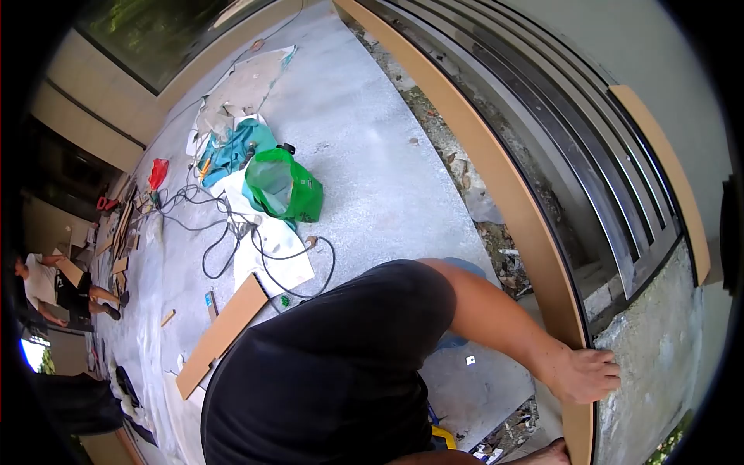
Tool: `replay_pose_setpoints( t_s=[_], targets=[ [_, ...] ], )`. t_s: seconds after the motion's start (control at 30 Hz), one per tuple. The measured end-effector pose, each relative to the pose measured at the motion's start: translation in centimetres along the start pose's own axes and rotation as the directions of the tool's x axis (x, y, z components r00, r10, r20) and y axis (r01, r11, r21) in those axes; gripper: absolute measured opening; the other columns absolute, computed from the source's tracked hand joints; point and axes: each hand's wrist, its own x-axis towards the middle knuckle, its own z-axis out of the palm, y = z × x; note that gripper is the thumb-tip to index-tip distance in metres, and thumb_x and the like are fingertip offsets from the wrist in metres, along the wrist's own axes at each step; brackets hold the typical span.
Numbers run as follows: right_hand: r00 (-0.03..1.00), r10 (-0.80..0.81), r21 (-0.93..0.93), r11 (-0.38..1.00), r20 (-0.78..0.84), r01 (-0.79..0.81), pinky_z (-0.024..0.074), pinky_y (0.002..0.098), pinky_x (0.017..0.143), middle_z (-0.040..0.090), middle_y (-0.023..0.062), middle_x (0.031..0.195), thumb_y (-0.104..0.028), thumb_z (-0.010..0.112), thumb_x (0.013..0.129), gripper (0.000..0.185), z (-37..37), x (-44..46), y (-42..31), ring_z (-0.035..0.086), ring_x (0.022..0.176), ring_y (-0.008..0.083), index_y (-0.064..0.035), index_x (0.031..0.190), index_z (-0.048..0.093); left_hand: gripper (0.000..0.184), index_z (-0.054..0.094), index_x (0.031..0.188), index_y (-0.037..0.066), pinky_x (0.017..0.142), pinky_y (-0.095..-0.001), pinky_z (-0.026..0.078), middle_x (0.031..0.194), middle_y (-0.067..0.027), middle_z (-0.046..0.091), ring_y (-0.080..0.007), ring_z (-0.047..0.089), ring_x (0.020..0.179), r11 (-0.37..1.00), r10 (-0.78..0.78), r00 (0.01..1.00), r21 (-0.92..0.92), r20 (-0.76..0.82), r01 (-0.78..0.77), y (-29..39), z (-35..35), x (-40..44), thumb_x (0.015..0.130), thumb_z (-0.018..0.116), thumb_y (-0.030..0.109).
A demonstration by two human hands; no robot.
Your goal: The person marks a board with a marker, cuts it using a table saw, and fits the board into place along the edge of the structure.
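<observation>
A long brown board point(508, 167) with a dark edge runs from the top of the head view to the bottom right. My left hand point(585, 376) reaches across it, fingers curled over its dark edge beside rough concrete. Lower down, at the bottom edge of the view, my right hand point(549, 454) is partly visible, closed against the board's near side. Its fingertips are mostly hidden. Something yellow and blue point(443, 435) shows beside my black shirt.
Metal slats point(573, 147) and a shorter brown piece point(666, 178) lie right of the board. A green bag point(298, 190), looping black cable point(332, 260) and loose plank point(221, 337) are on the floor. Another person point(46, 287) holds a board at far left.
</observation>
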Motion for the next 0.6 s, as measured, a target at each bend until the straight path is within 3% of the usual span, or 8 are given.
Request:
replay_pose_setpoints(
  t_s=[0.5,0.6],
  targets=[
    [0.999,-0.045,-0.022,0.999,0.009,0.045,0.0406,0.0571,0.112,0.054,0.0197,0.144,-0.082,0.046,0.085,0.094,-0.22,0.83,-0.31,0.051,0.131,0.0376,-0.0058,0.140,0.053,0.028,0.070,0.090,0.005,0.084,-0.0432,0.037,0.100,-0.0084,0.057,-0.0266,0.053,0.102,1.000,0.012,1.000,0.009,-0.006,-0.012,-0.43,0.51,-0.16,0.075,0.067,0.030],
    [0.998,-0.055,-0.027,0.998,0.010,0.056,0.0405,0.0576,0.112,0.054,0.0200,0.144,-0.082,0.046,0.085,0.095,-0.14,0.87,-0.31,0.051,0.131,0.0382,-0.0055,0.141,0.053,0.026,0.068,0.079,0.005,0.078,-0.0424,0.038,0.090,-0.0075,0.055,-0.0255,0.053,0.089,1.000,0.026,0.993,0.005,-0.118,-0.026,-0.42,0.20,-0.10,0.075,0.063,0.030]
  ],
)
